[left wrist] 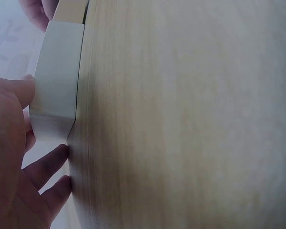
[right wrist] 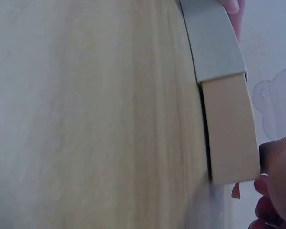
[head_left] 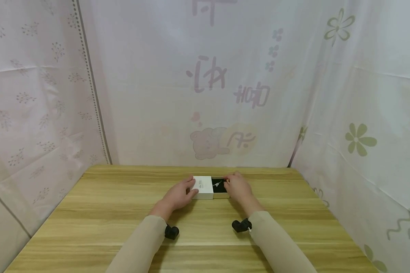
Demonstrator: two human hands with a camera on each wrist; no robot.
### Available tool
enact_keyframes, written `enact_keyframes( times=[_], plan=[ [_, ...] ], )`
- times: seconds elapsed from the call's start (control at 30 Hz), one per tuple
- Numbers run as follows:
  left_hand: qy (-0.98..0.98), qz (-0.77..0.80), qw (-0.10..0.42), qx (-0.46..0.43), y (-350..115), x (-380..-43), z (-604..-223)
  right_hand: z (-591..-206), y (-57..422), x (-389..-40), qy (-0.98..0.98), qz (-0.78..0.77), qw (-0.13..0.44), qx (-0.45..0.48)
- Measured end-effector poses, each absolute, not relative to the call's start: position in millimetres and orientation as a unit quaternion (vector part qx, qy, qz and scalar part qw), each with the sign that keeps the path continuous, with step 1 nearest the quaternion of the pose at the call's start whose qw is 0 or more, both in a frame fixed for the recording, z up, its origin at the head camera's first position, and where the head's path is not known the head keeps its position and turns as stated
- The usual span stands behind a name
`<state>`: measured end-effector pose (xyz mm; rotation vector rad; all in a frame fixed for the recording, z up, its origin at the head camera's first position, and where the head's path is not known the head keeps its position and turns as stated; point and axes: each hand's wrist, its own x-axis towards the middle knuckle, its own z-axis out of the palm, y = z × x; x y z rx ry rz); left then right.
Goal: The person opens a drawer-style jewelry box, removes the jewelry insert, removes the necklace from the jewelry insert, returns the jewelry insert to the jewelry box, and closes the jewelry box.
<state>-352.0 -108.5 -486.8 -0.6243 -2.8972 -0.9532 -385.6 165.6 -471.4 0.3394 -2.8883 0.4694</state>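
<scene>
A: Why's our white-and-tan rectangular card box point(head_left: 210, 190), on wood-grain desk point(head_left: 205, 242), held both ends?
B: We judge left grip point(head_left: 178, 194), curled round its white sleeve point(head_left: 203, 182), steadies it; right grip point(head_left: 240, 188) pinches its protruding tan drawer point(right wrist: 231, 129).

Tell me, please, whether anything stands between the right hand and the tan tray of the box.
Nothing visible does: the right hand touches the exposed end of the tan tray. The left hand holds the white cover at the opposite end, out of the right hand's way.
</scene>
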Motion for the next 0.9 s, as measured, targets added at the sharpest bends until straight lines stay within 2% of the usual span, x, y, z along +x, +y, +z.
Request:
enact_keyframes(
  times=[0.47, 0.9],
  plan=[
    [-0.933, -0.303, 0.013, -0.195, -106.8, -353.6, -487.9, -470.1, 159.3, -388.8, -0.983, 0.134, 0.044, 0.114],
    [-0.932, -0.305, 0.011, -0.196, -106.8, -352.4, -486.9, -473.2, 157.8, -389.2, -0.983, 0.140, 0.055, 0.101]
  ],
)
